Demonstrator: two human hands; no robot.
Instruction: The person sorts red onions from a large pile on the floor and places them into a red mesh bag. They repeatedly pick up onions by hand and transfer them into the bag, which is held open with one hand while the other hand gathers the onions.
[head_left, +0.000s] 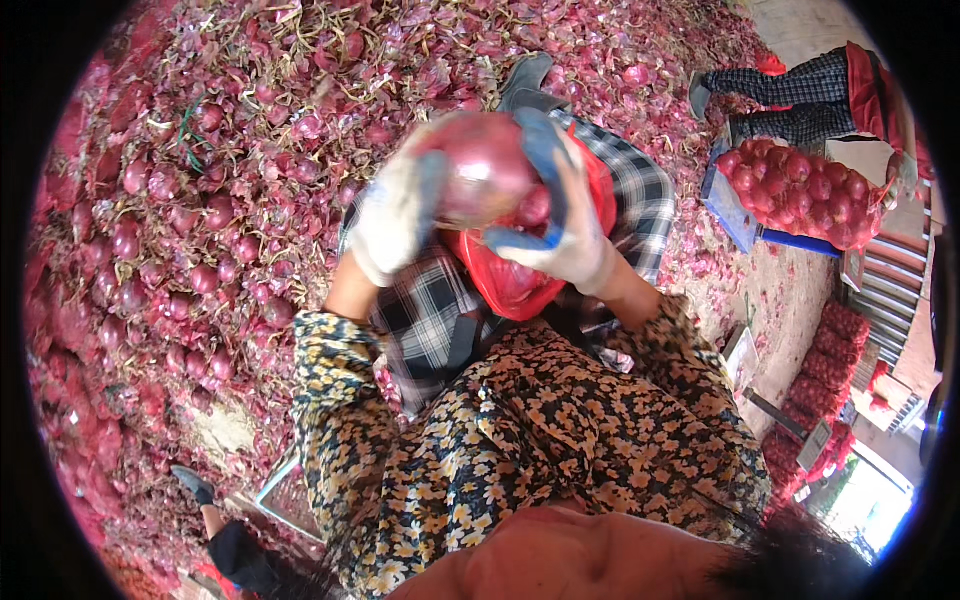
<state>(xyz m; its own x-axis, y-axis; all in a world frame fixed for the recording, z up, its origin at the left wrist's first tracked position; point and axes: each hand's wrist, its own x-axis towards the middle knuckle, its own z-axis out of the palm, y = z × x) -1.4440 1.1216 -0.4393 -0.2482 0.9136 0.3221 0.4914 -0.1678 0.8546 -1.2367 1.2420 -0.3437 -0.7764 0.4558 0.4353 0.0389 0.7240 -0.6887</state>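
Note:
A large red onion (484, 169), blurred by motion, is held up over my lap between my two gloved hands. My left hand (397, 214), in a white glove with blue-grey fingers, grips its left side. On the other side, my right hand (574, 217) curves around it, with blue-coated fingers at the upper edge and the thumb below. Beneath them a red mesh bag (510, 289) lies between my legs with onions inside. A smaller onion (534, 206) shows inside the curve of my right hand; whether the hand touches it I cannot tell.
Red onions (204, 279) with loose skins and dry stalks cover the floor ahead and left. At right, a filled mesh bag (802, 187) rests on a blue platform scale (731, 202) beside a person (795, 90). Stacked bags (814, 382) stand near a roller conveyor (889, 292). Another person's leg (217, 517) shows lower left.

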